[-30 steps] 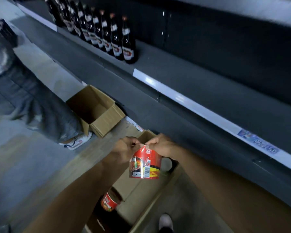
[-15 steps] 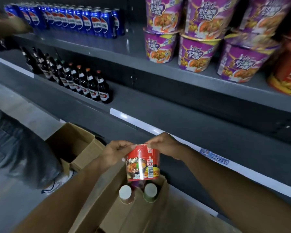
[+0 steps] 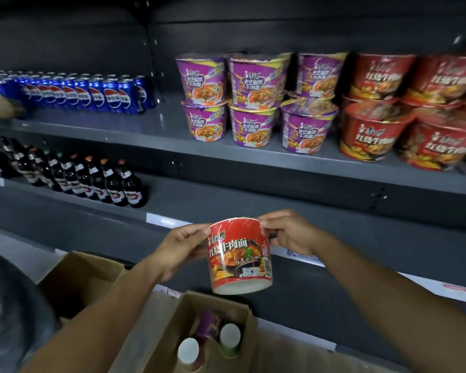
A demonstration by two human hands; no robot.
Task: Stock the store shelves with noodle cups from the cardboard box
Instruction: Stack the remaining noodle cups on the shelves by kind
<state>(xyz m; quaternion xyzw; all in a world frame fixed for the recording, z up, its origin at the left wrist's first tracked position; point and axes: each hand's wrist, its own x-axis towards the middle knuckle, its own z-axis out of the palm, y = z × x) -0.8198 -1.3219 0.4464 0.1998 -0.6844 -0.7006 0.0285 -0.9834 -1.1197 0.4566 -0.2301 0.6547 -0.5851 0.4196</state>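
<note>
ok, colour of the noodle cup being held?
The noodle cup is red with a white base, seen in the head view.

Blue cola cans (image 3: 86,94) are standing packed in tight rows. Directly below the cans, dark glass bottles (image 3: 92,179) with red-and-white labels are standing in a slanting row. Just beside the cans' left end, another person's hand (image 3: 0,110) is showing at the edge. Far below the cans, blurred grey clothing (image 3: 11,319) is filling the corner.
</note>
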